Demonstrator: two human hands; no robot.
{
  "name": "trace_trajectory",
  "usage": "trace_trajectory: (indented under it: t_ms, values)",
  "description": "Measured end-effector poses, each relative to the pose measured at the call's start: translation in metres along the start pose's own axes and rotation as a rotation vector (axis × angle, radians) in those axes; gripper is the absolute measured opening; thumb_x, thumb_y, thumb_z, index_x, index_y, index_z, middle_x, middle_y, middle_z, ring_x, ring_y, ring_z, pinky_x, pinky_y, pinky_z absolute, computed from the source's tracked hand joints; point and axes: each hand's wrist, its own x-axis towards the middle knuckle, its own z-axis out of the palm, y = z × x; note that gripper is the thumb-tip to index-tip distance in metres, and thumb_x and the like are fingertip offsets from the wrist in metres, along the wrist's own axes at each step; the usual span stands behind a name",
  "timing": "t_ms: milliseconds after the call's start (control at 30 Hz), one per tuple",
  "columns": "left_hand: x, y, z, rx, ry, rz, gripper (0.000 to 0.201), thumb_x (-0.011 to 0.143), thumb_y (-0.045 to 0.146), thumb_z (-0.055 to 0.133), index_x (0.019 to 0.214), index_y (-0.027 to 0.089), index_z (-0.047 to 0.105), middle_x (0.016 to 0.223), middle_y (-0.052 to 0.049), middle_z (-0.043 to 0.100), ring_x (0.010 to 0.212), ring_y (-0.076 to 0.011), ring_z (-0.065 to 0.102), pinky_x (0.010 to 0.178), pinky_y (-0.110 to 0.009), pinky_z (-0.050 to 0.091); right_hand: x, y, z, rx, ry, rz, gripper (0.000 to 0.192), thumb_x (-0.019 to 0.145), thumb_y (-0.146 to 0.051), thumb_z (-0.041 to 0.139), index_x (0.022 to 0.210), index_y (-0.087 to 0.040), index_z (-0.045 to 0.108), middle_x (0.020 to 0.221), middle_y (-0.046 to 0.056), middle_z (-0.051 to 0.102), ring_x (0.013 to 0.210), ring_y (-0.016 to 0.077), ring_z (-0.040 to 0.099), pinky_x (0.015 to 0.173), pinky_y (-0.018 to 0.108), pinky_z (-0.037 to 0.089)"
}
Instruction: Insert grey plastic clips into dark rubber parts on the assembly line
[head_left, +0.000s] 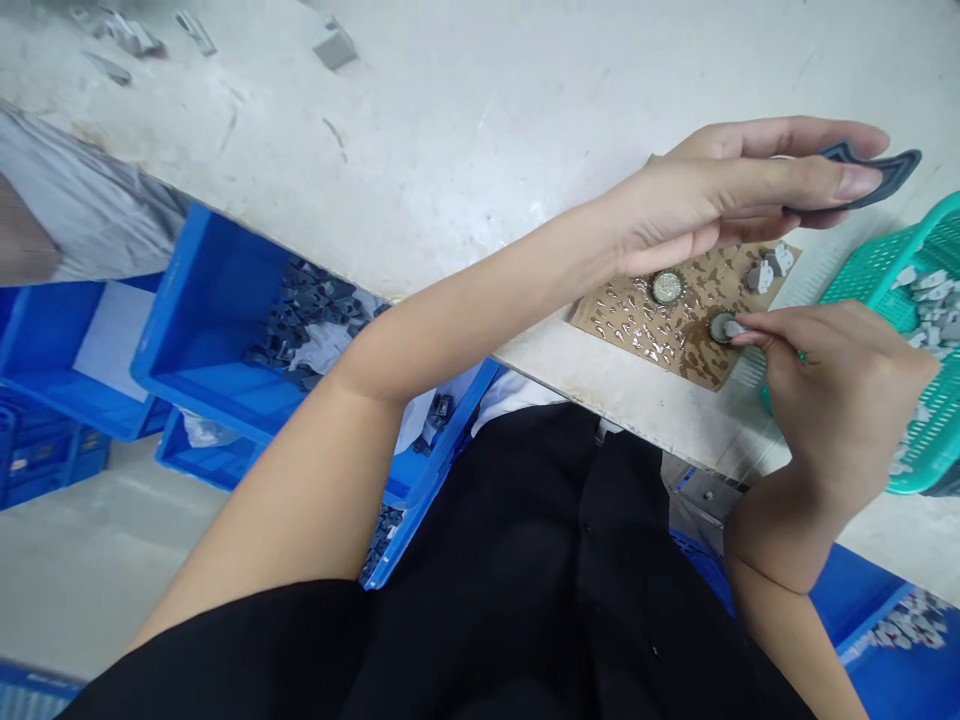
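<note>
My left hand (739, 190) reaches over the white table and holds a thin dark grey rubber-like part (874, 178) between thumb and fingers. Below it lies a brown cardboard piece (645, 325) spotted with glue drops, carrying two bottle caps (667, 287) and two small grey parts (771, 268). My right hand (840, 395) pinches a small light-grey piece (735, 328) at the second bottle cap (720, 326) on the cardboard's near edge.
A teal mesh basket (885, 265) with several grey parts stands at the right. Blue bins (217, 330) with dark parts sit below the table edge on the left; another blue bin (892, 620) is lower right. Loose grey pieces (135, 35) lie far left on the table (450, 130).
</note>
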Motion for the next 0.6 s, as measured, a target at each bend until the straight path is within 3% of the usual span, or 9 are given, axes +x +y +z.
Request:
trace_trajectory:
  t_ms: [167,300,367,500,600]
  values:
    - [-0.002,-0.001,0.001,-0.047,-0.035,-0.003,0.027,0.097,0.016,0.065,0.123,0.014,0.072,0.115,-0.001,0.078,0.126,-0.0197,0.071,0.101,-0.021,0.054,0.0,-0.001,-0.001,0.027,0.001,-0.022,0.025,0.097,-0.008,0.062,0.089,-0.022,0.082,0.086,0.004,0.082,0.078,0.0226,0.076,0.067,0.034,0.055]
    - [-0.002,0.0,0.004,-0.053,0.012,-0.049,0.028,0.1,0.015,0.061,0.126,0.013,0.07,0.118,-0.002,0.076,0.129,-0.0195,0.069,0.103,-0.023,0.054,0.0,0.0,-0.001,0.104,0.117,-0.002,0.023,0.097,-0.009,0.065,0.088,-0.022,0.082,0.082,0.003,0.082,0.075,0.021,0.076,0.068,0.033,0.054]
    - [-0.004,0.0,0.007,-0.059,0.005,-0.043,0.024,0.099,0.015,0.063,0.122,0.011,0.071,0.112,-0.002,0.076,0.124,-0.0181,0.072,0.101,-0.022,0.056,0.002,0.001,0.0,0.155,0.28,0.049,0.016,0.094,-0.015,0.072,0.088,-0.023,0.083,0.078,0.002,0.081,0.069,0.021,0.075,0.067,0.034,0.052]
    - [-0.01,-0.005,0.012,-0.097,-0.077,-0.06,0.021,0.094,0.016,0.072,0.114,0.009,0.07,0.101,-0.001,0.077,0.103,-0.0108,0.077,0.098,-0.021,0.059,0.009,0.002,0.002,0.223,0.748,0.125,0.008,0.088,-0.032,0.084,0.082,-0.027,0.084,0.066,0.0,0.075,0.058,0.0201,0.069,0.06,0.033,0.046]
    - [-0.012,-0.013,0.014,-0.136,-0.143,-0.104,0.019,0.09,0.012,0.075,0.108,0.009,0.07,0.1,-0.002,0.078,0.098,-0.0103,0.076,0.101,-0.027,0.06,0.014,0.001,0.002,0.236,0.933,0.115,0.015,0.088,-0.039,0.085,0.082,-0.025,0.084,0.059,-0.002,0.069,0.057,0.0181,0.067,0.061,0.032,0.045]
